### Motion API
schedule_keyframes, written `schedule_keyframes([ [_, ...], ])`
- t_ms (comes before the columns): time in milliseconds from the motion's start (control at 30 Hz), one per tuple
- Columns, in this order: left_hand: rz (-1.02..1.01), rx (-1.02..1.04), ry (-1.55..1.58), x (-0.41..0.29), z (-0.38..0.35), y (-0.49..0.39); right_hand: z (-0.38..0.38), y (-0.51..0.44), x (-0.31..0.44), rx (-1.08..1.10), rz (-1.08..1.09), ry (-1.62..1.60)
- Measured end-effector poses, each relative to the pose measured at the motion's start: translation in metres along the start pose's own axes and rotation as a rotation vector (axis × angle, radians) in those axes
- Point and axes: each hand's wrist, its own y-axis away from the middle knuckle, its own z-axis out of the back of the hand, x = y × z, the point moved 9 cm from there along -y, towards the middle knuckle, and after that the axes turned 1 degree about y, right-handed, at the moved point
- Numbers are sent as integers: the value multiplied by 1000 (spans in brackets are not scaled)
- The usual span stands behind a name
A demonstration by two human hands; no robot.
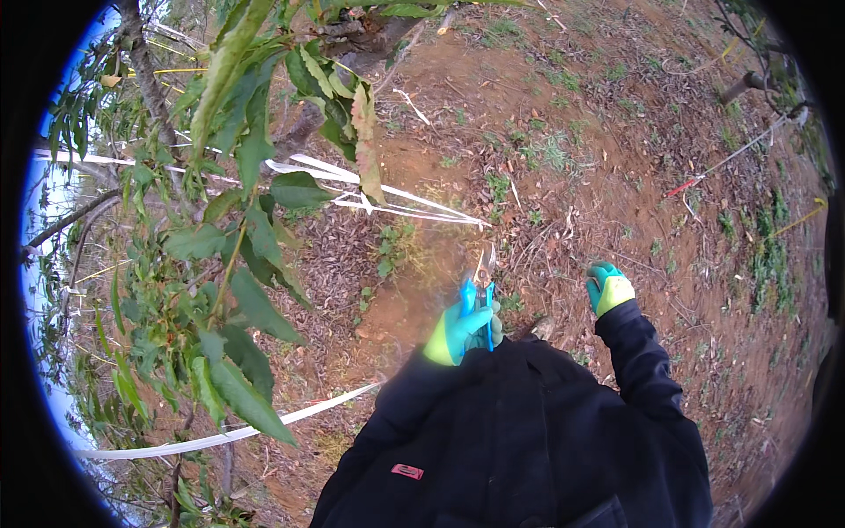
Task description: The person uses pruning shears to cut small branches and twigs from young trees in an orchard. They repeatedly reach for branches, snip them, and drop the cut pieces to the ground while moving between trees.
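Observation:
My left hand, in a teal and yellow work glove, grips a pair of pruning shears by their blue handles in front of my dark jacket. The shears' metal blades point away from my body and look slightly parted. My right hand wears a matching glove and hangs apart from the shears, over the ground to the right. Its fingers are curled in, and nothing shows in it. Beyond the blades, white tie strips stretch leftward to a fruit tree. Green leaves hang close on the left.
A white strap crosses the lower left towards my left arm. A grey branch rises at the upper left. Reddish soil bears dry leaves and weeds. At the right, a cord with a red end runs near another trunk.

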Motion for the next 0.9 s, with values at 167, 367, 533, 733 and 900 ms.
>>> schedule_keyframes([
  [167,116,-47,182,31,22,-2,-114,122,-127,397,-347,73],
  [367,94,107,172,32,0,-11,-225,281,-242,780,-729,-119],
  [533,110,193,100,35,-16,-15,-261,344,-274,1168,-358,255],
  [733,47,228,9,35,-30,-15,-257,343,-279,1109,-536,221],
  [900,38,281,42,36,-44,-14,-240,313,-264,922,-539,84],
])
